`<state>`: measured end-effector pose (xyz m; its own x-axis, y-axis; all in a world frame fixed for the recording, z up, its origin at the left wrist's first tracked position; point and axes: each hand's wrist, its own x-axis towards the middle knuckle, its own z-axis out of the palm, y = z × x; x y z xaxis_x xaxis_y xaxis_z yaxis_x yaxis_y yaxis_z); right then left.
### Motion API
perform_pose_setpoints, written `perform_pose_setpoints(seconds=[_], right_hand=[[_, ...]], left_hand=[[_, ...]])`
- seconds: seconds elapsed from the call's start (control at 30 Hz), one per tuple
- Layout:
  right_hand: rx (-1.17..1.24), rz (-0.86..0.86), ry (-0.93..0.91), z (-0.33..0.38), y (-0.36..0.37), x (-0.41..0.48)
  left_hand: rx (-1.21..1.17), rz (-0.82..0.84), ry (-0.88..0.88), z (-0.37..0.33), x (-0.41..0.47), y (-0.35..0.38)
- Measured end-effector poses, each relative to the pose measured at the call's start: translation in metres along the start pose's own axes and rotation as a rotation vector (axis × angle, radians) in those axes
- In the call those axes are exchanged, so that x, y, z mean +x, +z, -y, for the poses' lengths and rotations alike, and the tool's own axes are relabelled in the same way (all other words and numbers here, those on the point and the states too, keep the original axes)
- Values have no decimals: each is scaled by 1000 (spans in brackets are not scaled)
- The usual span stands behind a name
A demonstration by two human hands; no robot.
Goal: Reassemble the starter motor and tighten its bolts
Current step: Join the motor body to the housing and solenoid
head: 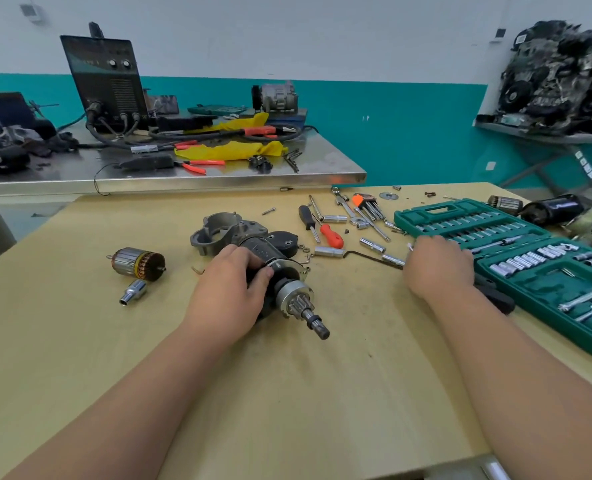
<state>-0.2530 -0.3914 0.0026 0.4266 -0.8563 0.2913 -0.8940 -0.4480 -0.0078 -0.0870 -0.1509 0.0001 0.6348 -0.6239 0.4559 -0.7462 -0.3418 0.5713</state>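
The black starter motor (270, 251) lies on the wooden table (287, 393), its silver pinion and shaft (301, 306) pointing toward me. My left hand (228, 292) grips the motor body from the left. Just behind it sits the grey nose housing (218, 230). A copper-wound armature (138, 263) and a silver socket (133, 292) lie apart at the left. My right hand (436, 265) is curled over a tool at the edge of the green socket case (426, 216). The tool's black handle (497, 297) sticks out below the wrist and a silver tip shows by the fingers.
Loose sockets (372, 244), a red-handled screwdriver (332, 236), a hex key set (367, 202) and wrenches lie scattered between the motor and the case. Another black motor (551, 209) rests at the far right. A cluttered steel bench (183, 178) stands behind the table.
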Motion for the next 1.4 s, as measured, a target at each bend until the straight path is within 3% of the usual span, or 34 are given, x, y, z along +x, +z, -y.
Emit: perform_pose_setpoints(seconds=[0.1,0.23,0.4,0.6,0.73,0.93,1.1,1.4], right_hand=[[371,-71,-183,20,-19,-22],[886,262,-394,59,-40,-75],[776,518,-436,81,-60,-95],[420,136,-583,102,-72,-97],[514,56,-489,106,-59,-105],[622,-17,-417,105,-51,-111],[633,-17,-408,107,-50,-111],[677,-21,-400,106,-50,-114]], left_hand=[[-12,-11,-40,-3,-2,2],[-19,-25,-63,-4,-5,4],[-34,-39,-69,-3,-5,6],[-4,-67,-11,-1,-4,8],[157,13,106,1,1,5],[279,170,224,7,16,-3],[224,185,319,10,18,-9],[119,169,283,13,12,-7]])
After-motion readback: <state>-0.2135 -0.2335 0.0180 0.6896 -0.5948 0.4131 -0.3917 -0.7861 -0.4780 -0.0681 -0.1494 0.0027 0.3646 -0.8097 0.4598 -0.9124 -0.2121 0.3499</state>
